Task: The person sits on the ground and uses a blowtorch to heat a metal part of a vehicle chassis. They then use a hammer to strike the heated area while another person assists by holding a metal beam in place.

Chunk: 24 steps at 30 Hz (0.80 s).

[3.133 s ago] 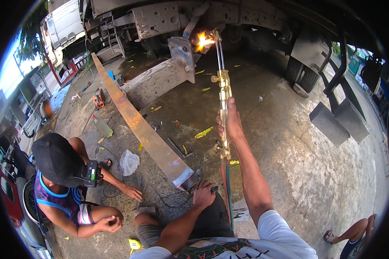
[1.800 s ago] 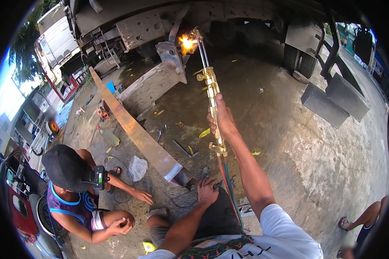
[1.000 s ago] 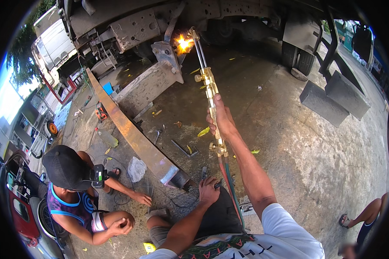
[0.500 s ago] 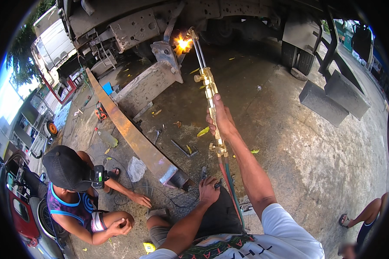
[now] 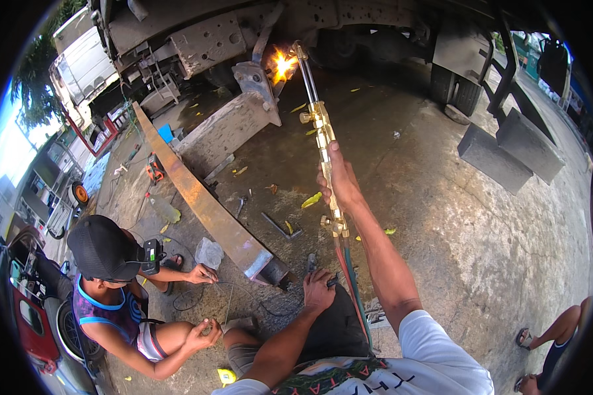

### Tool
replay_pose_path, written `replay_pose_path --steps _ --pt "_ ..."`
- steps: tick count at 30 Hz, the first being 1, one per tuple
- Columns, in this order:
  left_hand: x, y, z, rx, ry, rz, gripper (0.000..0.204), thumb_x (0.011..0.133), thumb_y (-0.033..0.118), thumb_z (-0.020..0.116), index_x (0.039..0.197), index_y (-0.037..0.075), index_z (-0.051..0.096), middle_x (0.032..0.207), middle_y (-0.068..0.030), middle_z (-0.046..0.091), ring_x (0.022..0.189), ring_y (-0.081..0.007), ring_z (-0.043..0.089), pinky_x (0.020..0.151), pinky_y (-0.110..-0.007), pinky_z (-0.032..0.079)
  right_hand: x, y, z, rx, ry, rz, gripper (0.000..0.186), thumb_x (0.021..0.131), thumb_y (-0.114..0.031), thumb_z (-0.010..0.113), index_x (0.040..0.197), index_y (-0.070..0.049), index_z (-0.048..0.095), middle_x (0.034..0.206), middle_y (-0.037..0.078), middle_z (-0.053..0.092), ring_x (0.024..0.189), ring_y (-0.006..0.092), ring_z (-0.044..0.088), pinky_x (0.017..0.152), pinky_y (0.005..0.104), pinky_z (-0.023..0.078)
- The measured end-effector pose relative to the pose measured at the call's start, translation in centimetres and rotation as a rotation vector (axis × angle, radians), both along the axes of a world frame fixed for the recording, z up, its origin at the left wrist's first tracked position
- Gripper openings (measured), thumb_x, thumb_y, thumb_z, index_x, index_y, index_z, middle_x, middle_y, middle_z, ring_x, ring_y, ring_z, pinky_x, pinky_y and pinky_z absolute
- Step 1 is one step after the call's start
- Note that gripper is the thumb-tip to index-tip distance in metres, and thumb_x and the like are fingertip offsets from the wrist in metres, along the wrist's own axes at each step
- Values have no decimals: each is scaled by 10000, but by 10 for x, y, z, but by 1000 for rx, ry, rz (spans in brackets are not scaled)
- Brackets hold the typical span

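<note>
My right hand (image 5: 341, 181) is wrapped round the brass body of a cutting torch (image 5: 322, 125), its arm stretched forward. The torch head points at a rusty bracket (image 5: 252, 79) under the truck, and a bright orange flame (image 5: 282, 66) glows beside that metal. A red and a green hose (image 5: 356, 289) run from the torch's rear end down past my leg. My left hand (image 5: 319, 291) rests closed on my dark-clad knee, with a small black object (image 5: 333, 281) poking out of it; its kind I cannot make out.
A long rusty steel beam (image 5: 197, 197) lies to the left. Beside it squats a co-worker (image 5: 112, 283) in a black cap, one hand by a thin wire. Grey blocks (image 5: 494, 158) stand at right. A bent bar (image 5: 280, 227) and a bottle (image 5: 163, 209) lie on the concrete.
The co-worker has raised the nearer-to-beam hand off the ground, with a thin wire at it, and shifted the other forward. My torch and both my hands have barely moved.
</note>
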<state>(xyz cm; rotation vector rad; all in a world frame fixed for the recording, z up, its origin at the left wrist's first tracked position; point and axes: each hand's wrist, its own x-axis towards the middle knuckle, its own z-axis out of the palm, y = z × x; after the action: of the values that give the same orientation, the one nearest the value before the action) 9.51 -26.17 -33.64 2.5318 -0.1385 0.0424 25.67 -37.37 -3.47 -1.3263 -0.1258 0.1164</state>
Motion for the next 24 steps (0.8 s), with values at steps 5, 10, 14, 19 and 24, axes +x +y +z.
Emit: replay_pose_path --steps 5,10,14,19,24 --pt "1 3 -2 -29 -20 7 400 850 207 742 1243 146 701 1395 -17 579 1413 -225 428 1215 -482 228 2 0 0 67 31 5 750 914 -820 431 872 -71 453 579 -20 420 411 74 391 357 253 337" --pt "2 6 -4 -26 2 6 406 855 213 744 1248 120 702 1410 -27 573 1424 -226 417 1219 -480 227 4 1 -2 63 -3 -14 736 921 -810 434 868 -77 455 577 -19 425 412 72 383 361 256 339" --pt "2 4 -4 -24 21 11 409 863 214 739 1256 107 697 1423 -33 566 1431 -228 408 1225 -478 224 5 -1 -2 52 1 -8 728 930 -800 432 871 -75 463 575 -21 426 412 70 386 364 254 345" --pt "4 4 -9 -13 16 5 403 870 216 729 1258 113 696 1426 -26 564 1432 -233 406 1228 -479 220 3 -1 0 45 2 7 719 945 -784 423 876 -71 473 570 -22 423 410 69 387 364 254 348" --pt "4 0 -8 -16 12 -4 392 853 209 725 1236 132 705 1408 -24 578 1424 -229 417 1226 -481 219 3 -3 -1 -6 -35 10 838 869 -885 395 896 -53 491 573 -26 410 416 75 396 360 253 348"
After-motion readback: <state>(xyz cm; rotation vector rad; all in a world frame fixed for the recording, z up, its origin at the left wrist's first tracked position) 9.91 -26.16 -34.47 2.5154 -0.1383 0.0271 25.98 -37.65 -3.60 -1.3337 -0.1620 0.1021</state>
